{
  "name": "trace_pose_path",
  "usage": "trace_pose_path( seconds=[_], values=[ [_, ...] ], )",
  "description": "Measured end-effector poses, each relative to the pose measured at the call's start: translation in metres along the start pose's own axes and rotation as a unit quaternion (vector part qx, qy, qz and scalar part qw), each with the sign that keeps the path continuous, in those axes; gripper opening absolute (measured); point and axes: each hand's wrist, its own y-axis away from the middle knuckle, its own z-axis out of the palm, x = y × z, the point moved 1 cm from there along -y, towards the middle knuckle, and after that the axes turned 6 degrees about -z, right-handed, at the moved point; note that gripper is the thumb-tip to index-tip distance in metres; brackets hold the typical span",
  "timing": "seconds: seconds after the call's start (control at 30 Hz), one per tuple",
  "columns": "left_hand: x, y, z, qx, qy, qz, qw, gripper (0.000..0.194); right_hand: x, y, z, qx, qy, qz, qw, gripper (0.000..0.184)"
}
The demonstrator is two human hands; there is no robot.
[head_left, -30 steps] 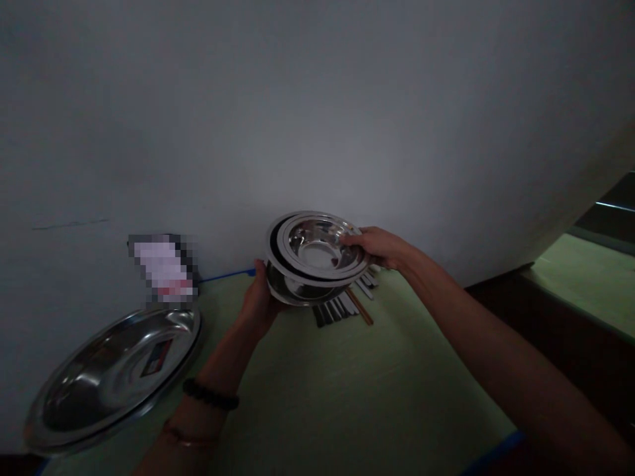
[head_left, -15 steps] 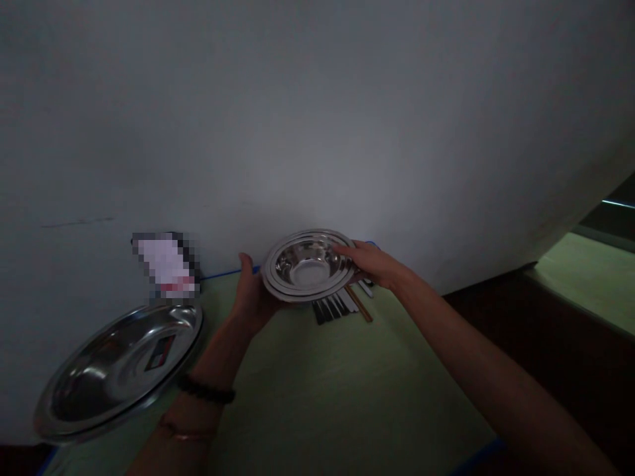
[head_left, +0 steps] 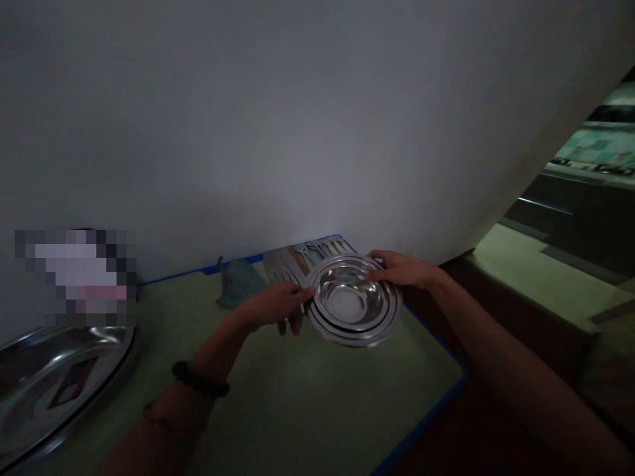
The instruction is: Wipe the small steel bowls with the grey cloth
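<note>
A stack of nested stainless steel bowls [head_left: 346,304] is held above the table, tilted slightly toward me. My right hand [head_left: 405,268] is closed on the right rim, its thumb over the edge and its other fingers partly hidden behind the stack. At the left rim, my left hand [head_left: 270,305] pinches the edge with the thumb on top, while some fingers hang below. Just behind the bowls lies a row of cutlery [head_left: 317,250], partly covered by them. A grey-green cloth-like item [head_left: 241,283] rests beyond my left hand.
The pale green table [head_left: 297,403] has a blue edge and stands against a grey wall [head_left: 297,119]. A large steel basin [head_left: 34,396] with a dark label sits at left, in front of a blurred-out object [head_left: 82,271]. Dark floor [head_left: 446,430] shows at right.
The view has turned right. The bowls have come nearer to me, uncovering more cutlery and the cloth-like item. My left hand's thumb, raised before, now lies on the rim.
</note>
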Motion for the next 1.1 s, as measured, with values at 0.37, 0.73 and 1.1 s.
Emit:
trace_pose_path(
  seconds=[0.37,0.73,1.1],
  values=[
    [0.021,-0.049,0.038,0.070,-0.155,0.070,0.983,0.050,0.051,0.002,-0.003,0.112,0.208,0.057,0.970,0.034],
    [-0.006,0.034,-0.011,0.194,-0.118,0.044,0.973,0.038,-0.048,0.001,0.053,0.167,0.218,-0.121,0.954,0.047],
    [-0.071,0.150,-0.111,0.349,-0.200,-0.089,0.911,0.035,-0.179,-0.089,0.142,0.005,0.185,-0.250,0.950,0.047]
  ],
)
